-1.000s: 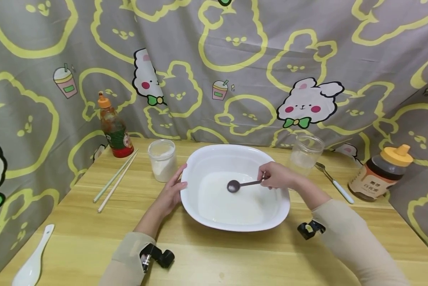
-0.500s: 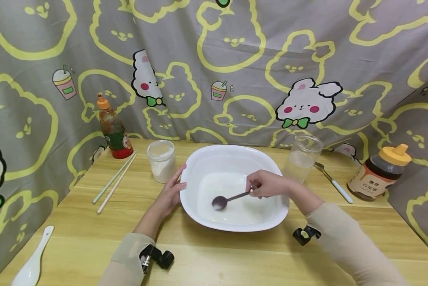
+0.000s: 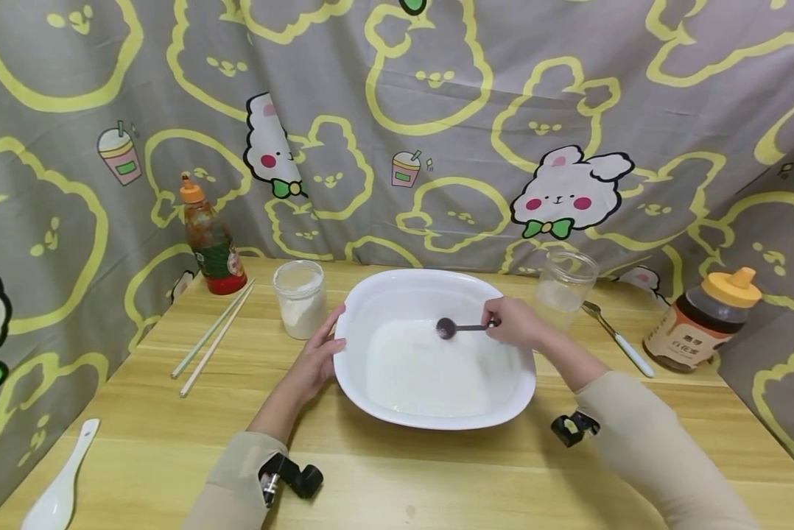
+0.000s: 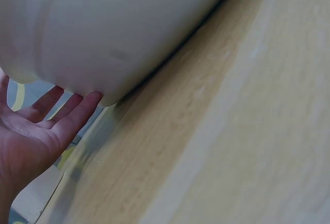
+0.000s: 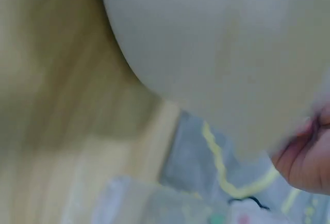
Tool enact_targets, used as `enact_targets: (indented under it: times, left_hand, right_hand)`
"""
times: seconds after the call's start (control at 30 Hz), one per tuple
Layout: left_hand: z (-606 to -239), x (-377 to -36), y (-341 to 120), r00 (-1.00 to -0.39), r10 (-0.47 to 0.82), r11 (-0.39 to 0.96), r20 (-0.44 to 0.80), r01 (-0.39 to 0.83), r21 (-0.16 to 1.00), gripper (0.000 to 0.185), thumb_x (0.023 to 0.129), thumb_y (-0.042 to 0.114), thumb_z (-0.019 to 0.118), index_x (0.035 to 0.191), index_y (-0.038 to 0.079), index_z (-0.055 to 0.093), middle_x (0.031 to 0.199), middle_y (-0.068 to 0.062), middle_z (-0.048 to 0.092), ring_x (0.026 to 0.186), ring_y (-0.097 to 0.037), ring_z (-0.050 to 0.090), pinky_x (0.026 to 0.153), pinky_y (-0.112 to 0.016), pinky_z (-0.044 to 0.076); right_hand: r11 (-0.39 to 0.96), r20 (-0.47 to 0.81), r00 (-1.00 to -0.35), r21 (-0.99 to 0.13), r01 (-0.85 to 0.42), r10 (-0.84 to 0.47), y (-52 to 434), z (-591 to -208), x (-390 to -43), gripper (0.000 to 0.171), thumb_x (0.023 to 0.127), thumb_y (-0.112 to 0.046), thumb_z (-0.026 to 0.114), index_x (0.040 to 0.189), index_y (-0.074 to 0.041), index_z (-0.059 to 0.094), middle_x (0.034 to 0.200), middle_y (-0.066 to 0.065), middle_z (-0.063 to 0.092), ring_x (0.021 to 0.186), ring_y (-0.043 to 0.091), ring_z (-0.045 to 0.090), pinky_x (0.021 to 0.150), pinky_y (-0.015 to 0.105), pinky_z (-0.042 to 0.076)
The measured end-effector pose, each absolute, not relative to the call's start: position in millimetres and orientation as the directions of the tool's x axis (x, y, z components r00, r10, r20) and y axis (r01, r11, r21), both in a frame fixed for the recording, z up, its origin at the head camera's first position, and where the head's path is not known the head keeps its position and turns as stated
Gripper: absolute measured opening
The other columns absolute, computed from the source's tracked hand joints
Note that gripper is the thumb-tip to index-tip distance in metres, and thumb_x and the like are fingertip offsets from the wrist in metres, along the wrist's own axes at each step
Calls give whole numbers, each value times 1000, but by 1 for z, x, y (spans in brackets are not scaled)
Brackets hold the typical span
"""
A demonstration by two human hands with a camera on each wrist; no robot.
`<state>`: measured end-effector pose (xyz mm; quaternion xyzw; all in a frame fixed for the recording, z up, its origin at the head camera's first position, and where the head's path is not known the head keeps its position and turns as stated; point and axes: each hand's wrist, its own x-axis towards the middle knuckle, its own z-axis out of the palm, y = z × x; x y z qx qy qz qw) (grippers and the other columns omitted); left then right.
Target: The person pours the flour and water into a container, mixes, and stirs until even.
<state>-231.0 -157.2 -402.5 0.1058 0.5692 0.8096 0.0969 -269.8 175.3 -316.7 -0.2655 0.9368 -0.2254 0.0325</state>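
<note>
A white basin [image 3: 397, 408] stands in the middle of the table with a milky white liquid [image 3: 430, 375] inside. My right hand [image 3: 515, 322] reaches over its right rim and grips a dark brown spoon [image 3: 446, 328] by the handle. The spoon's small round bowl is at the far part of the liquid; how deep it dips I cannot tell. On the left, my left hand [image 3: 314, 361] rests against the basin's outer side. In the left wrist view that hand's fingers [image 4: 77, 118] are fairly straight and touch the basin wall. The right wrist view hides the spoon behind the basin.
Left of the basin stand a jar of white powder [image 3: 301, 302], a pair of chopsticks [image 3: 214, 338] and a red sauce bottle [image 3: 214, 250]. A white spoon [image 3: 59, 486] lies front left. To the right are a clear jar [image 3: 566, 287], a blue-handled utensil [image 3: 619, 338] and a honey bottle [image 3: 700, 324].
My right hand has swept the spoon through the liquid, first toward the near left, then back to the far right. The left hand and the basin have stayed almost still.
</note>
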Motion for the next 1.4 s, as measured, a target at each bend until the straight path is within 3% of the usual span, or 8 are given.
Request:
enact_targets:
  times: [0.17,0.37,0.5,0.63,0.77,1.1,1.27,1.4]
  left_hand:
    - [-402,-230,-158,-959,275,-343,62,-38,939,65,81,9,47,139,20,18,132,-21,26,108,-38,38,78,-42,43]
    - [-402,-230,-157,-956,284,-346,72,-32,938,65,82,9,47,139,20,17,133,-21,25,110,-41,34,79,-44,43]
    - [-402,-231,-158,-956,284,-341,68,-35,939,65,81,9,47,139,20,18,132,-22,25,110,-43,34,80,-46,41]
    - [-404,-231,-158,-956,285,-337,67,-35,941,65,81,9,47,139,20,18,132,-23,25,108,-40,37,79,-43,43]
    - [-405,-232,-158,-952,294,-346,80,-28,938,66,81,10,48,139,19,17,133,-23,24,110,-39,37,79,-42,43]
    - [-406,-232,-157,-954,287,-343,82,-23,939,65,81,9,48,138,21,19,132,-22,26,108,-38,40,77,-42,45]
    - [-405,-232,-158,-956,284,-347,71,-34,937,66,81,9,48,139,21,19,131,-23,27,107,-40,38,76,-41,45]
    - [-404,-232,-158,-956,285,-352,66,-41,935,67,80,10,49,139,21,18,132,-23,26,108,-41,38,77,-41,45]
  right_hand:
    - [764,-134,-814,-458,-454,-565,199,-293,-260,9,70,5,53,73,-2,57,57,2,49,49,12,43,43,24,37]
    - [703,-355,-669,-613,-361,-653,212,-277,-247,9,73,5,54,76,-3,56,55,2,49,43,10,39,37,19,31]
    - [641,-384,-584,-693,-329,-715,200,-286,-246,9,73,5,54,78,-2,57,55,1,48,42,9,38,37,17,30]
    - [570,-339,-547,-751,-333,-766,174,-303,-247,9,74,4,55,81,-1,58,54,1,47,40,8,36,37,17,30]
    - [534,-244,-594,-757,-378,-766,144,-320,-252,7,78,2,55,84,0,59,54,3,50,39,9,37,37,19,31]
    - [674,9,-859,-617,-407,-511,123,-337,-267,6,75,1,56,81,0,58,54,5,54,43,13,48,40,25,42]
    - [738,45,-903,-559,-378,-428,149,-328,-269,8,71,4,54,76,0,58,51,1,52,42,12,48,39,25,41]
    - [777,-24,-900,-515,-362,-435,174,-311,-265,8,69,5,53,74,0,57,55,2,51,45,13,47,41,25,40]
